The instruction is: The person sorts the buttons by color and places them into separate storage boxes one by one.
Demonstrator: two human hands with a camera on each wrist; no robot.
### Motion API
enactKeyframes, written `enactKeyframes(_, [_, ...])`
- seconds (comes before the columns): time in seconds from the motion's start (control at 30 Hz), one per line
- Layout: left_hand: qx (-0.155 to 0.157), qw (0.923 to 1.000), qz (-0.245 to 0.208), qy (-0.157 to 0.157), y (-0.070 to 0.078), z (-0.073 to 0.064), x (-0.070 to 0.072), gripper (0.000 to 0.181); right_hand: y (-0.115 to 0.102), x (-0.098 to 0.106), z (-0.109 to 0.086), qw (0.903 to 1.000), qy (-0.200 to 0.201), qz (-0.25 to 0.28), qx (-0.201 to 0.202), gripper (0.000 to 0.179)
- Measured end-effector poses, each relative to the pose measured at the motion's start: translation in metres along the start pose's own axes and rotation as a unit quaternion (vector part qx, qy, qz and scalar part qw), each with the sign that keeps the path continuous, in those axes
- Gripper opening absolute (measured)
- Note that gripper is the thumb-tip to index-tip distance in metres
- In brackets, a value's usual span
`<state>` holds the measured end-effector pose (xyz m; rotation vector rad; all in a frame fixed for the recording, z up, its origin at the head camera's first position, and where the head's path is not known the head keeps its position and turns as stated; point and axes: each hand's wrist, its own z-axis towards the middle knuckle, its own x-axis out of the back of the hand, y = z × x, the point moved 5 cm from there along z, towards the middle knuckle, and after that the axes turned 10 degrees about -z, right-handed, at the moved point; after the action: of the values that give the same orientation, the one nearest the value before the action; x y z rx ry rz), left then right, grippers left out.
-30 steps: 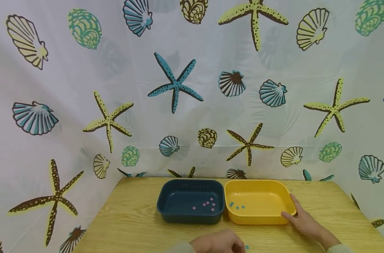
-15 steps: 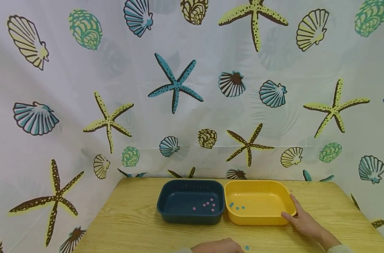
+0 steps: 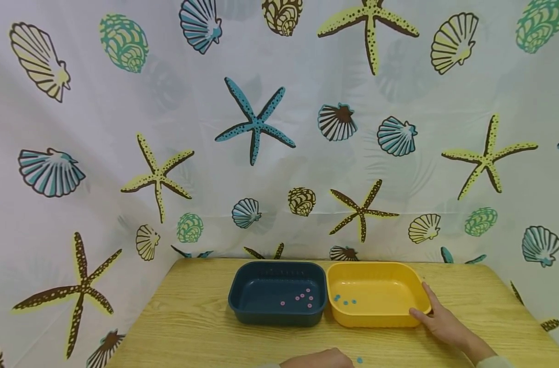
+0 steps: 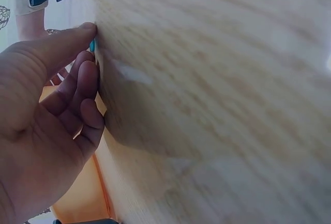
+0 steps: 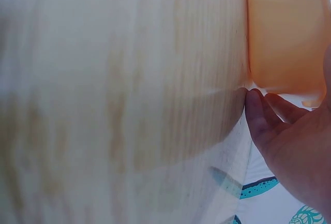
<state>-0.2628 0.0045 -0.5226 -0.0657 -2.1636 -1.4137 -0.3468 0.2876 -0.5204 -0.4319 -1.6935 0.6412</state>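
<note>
My left hand [image 3: 317, 359] is low at the bottom edge of the head view, fingers mostly cut off there. In the left wrist view its fingers are curled at the tabletop, and a small teal bead [image 4: 92, 45] shows between thumb tip and index fingertip. Another teal bead [image 3: 359, 360] lies on the wood just right of this hand in the head view. My right hand [image 3: 445, 323] grips the front right corner of the yellow bin [image 3: 376, 320], thumb at the front and fingers along the side. Several teal beads [image 3: 345, 302] lie inside that bin, toward its left.
A dark blue bin [image 3: 279, 318] stands close against the yellow bin's left side, with several pink beads [image 3: 302, 295] in it. Both stand on a wooden table [image 3: 187, 327]. A white curtain [image 3: 297, 168] with shells and starfish encloses the back and sides.
My left hand has sunk lower toward the bottom edge of the head view, its curled fingers dropping out of sight. The right hand and both bins stay put.
</note>
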Motion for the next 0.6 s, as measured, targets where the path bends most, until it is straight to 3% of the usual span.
enactKeyframes(0.23, [0.003, 0.9992, 0.04, 0.002, 0.0029, -0.001, 0.0007, 0.014, -0.0001, -0.0001, 0.001, 1.0, 0.002, -0.006, -0.006, 0.096])
enactKeyframes(0.3, [0.001, 0.9994, 0.034, 0.005, 0.0023, -0.0008, 0.0016, 0.014, 0.0004, -0.0005, 0.0013, 0.9999, 0.002, -0.005, -0.009, 0.096])
enactKeyframes(0.47, [0.019, 0.9982, -0.052, 0.02, -0.0025, -0.0001, 0.0043, 0.014, 0.0, -0.0004, 0.0011, 0.9999, 0.001, 0.002, -0.012, 0.098])
enactKeyframes(0.6, [0.016, 0.9984, -0.053, 0.016, -0.0037, 0.0007, 0.0043, 0.015, -0.0002, -0.0007, 0.0004, 0.9999, 0.001, 0.005, -0.01, 0.098])
